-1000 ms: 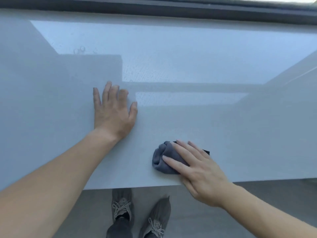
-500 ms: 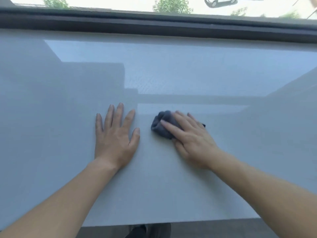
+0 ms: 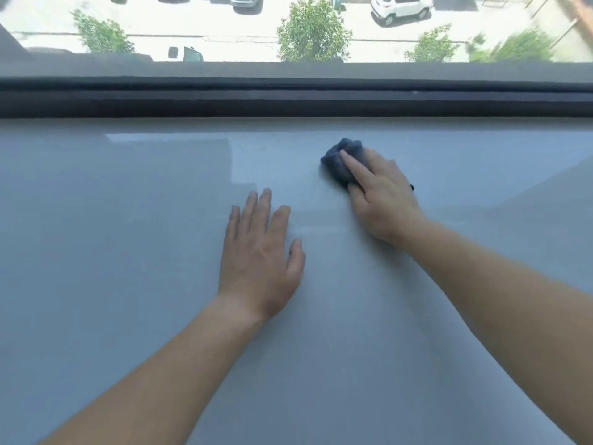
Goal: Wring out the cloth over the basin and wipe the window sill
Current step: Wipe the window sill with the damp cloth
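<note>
A wide, glossy pale grey window sill (image 3: pixel 128 252) fills the view. A bunched dark grey cloth (image 3: pixel 337 160) lies on it near the far side, a little short of the window frame. My right hand (image 3: pixel 382 197) lies on top of the cloth with straight fingers and presses it onto the sill; most of the cloth is hidden under the palm. My left hand (image 3: pixel 260 252) rests flat on the sill with fingers spread, nearer to me and to the left of the cloth. No basin is in view.
A dark window frame (image 3: pixel 288 97) runs along the far edge of the sill. Through the glass I see a street far below with trees (image 3: pixel 311 30) and parked cars (image 3: pixel 401 8).
My right hand has pushed the cloth away from me, from the sill's near edge to close by the window frame. My left hand stayed flat on the sill. My view has tilted up towards the window.
</note>
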### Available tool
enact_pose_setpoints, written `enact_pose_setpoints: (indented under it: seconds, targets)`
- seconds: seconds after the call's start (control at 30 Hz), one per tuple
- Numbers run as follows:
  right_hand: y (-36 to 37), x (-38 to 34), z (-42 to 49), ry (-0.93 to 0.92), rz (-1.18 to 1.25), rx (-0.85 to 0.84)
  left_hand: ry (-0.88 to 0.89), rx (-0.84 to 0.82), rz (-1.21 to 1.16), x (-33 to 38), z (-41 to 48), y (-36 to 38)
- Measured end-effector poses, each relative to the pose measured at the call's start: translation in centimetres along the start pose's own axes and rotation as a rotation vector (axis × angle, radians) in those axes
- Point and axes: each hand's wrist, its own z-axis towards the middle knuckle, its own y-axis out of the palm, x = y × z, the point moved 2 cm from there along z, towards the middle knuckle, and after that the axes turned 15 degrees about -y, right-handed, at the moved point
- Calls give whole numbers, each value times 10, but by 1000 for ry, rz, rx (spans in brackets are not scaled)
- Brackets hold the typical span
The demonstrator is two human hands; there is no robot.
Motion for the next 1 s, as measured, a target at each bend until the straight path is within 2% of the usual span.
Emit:
enact_pose_setpoints:
  seconds: [0.07, 0.1, 0.2, 0.27, 0.3, 0.43, 0.47, 0.6, 0.63, 0.77, 0.83, 0.9, 1.0]
  targets:
    - [2, 6, 27, 136, 2, 35, -20, -75, 19, 11, 22, 10]
    - [4, 0, 29, 115, -2, 40, -44, -99, 34, 14, 28, 15]
    - [12, -24, 11, -144, 26, -66, -43, -67, 155, 17, 30, 25]
    - [9, -13, 19, -252, 22, -125, -40, -36, 187, 17, 28, 28]
    - [7, 0, 32, -236, 4, -104, -41, -33, 187, 17, 29, 29]
    - [3, 28, 69, 36, -21, 53, -41, -45, 193, 19, 30, 30]
    - [6, 21, 66, 33, -32, 75, -42, -49, 196, 19, 29, 31]
    - [9, 6, 40, -216, 7, -42, -40, -50, 212, 19, 29, 31]
    - [4, 17, 40, -201, 6, -40, -40, -51, 215, 19, 29, 31]
    - [-20, 82, 38, 90, -5, 53, -50, -66, 228, 20, 27, 28]
    - [-22, 83, 28, 137, 9, 81, -54, -65, 234, 21, 28, 29]
    - [-17, 65, 12, 80, 22, 76, -60, -59, 233, 23, 26, 29]
    - [-15, 52, -18, -164, 20, -64, -51, -56, 182, 24, 24, 27]
